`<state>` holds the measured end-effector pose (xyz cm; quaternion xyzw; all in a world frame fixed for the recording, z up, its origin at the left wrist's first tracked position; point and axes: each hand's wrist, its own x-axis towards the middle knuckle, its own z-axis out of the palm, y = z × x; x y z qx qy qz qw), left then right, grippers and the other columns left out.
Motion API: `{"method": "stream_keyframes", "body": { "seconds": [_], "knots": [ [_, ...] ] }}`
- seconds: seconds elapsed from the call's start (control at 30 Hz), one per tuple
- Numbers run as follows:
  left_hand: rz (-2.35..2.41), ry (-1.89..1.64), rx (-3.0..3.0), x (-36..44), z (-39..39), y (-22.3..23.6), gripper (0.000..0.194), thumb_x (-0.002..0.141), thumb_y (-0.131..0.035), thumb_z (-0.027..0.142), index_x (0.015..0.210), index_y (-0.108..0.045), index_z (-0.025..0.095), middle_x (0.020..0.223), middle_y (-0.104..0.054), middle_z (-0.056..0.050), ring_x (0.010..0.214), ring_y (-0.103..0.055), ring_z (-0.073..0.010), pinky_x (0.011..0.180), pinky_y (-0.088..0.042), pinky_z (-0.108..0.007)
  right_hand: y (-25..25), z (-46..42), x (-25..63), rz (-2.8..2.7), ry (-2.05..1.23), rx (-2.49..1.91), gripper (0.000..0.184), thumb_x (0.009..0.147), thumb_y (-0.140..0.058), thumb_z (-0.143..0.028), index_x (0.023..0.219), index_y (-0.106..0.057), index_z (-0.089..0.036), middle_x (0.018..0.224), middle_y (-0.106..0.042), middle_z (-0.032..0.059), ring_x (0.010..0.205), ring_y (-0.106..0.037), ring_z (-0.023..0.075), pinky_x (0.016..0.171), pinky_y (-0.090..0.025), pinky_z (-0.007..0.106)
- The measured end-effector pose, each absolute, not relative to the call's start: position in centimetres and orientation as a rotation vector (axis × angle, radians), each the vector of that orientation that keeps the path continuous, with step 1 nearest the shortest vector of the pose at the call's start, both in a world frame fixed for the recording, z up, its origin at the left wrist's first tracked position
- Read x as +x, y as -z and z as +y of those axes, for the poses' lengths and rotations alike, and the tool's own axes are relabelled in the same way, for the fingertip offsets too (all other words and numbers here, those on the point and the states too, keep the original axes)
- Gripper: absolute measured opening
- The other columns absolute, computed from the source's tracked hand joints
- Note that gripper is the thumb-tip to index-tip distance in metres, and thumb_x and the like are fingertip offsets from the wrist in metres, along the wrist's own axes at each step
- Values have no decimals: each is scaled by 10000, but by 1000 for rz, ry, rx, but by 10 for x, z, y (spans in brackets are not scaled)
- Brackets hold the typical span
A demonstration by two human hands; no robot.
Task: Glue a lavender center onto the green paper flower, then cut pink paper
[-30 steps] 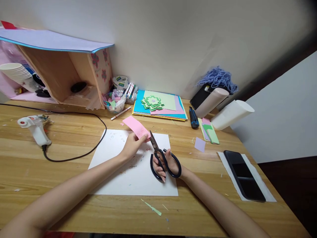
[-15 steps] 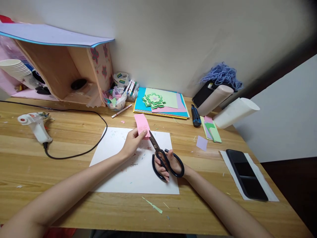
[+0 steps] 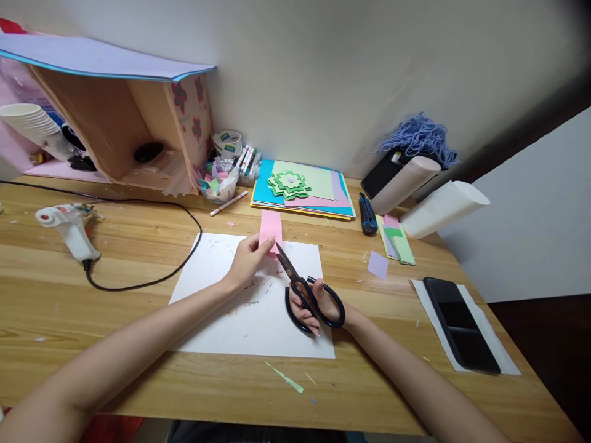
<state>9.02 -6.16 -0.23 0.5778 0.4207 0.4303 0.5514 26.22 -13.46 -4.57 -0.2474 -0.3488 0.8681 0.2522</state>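
Note:
My left hand (image 3: 247, 261) pinches the near end of a pink paper strip (image 3: 270, 226) and holds it over a white sheet (image 3: 217, 307) on the wooden desk. My right hand (image 3: 318, 304) has its fingers through the loops of black scissors (image 3: 300, 289). The scissor blades point up and left, and their tip touches the strip's lower right edge beside my left fingers. Small paper snippets lie scattered on the white sheet.
A glue gun (image 3: 69, 227) with a black cord lies at the left. A stack of coloured paper with a green paper flower (image 3: 290, 184) sits at the back, next to a bowl of scraps (image 3: 216, 183). A phone (image 3: 459, 323) lies at the right, near a utility knife (image 3: 367, 215).
My left hand has turned the pink strip from slanting left to nearly upright. The scissors stay at its lower edge. The view has shifted slightly.

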Motion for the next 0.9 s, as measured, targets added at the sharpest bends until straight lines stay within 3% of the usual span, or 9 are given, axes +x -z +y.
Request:
{"method": "stream_keyframes", "body": {
  "seconds": [0.9],
  "knots": [
    [972, -1004, 1377, 89, -58, 5, 346, 793, -495, 435, 588, -503, 156, 525, -501, 27, 504, -436, -98, 510, -327, -211, 53, -135, 267, -1002, -2365, -594, 623, 559, -479, -769, 727, -411, -172, 508, -432, -77, 307, -360, 27, 263, -425, 184]
  ]
}}
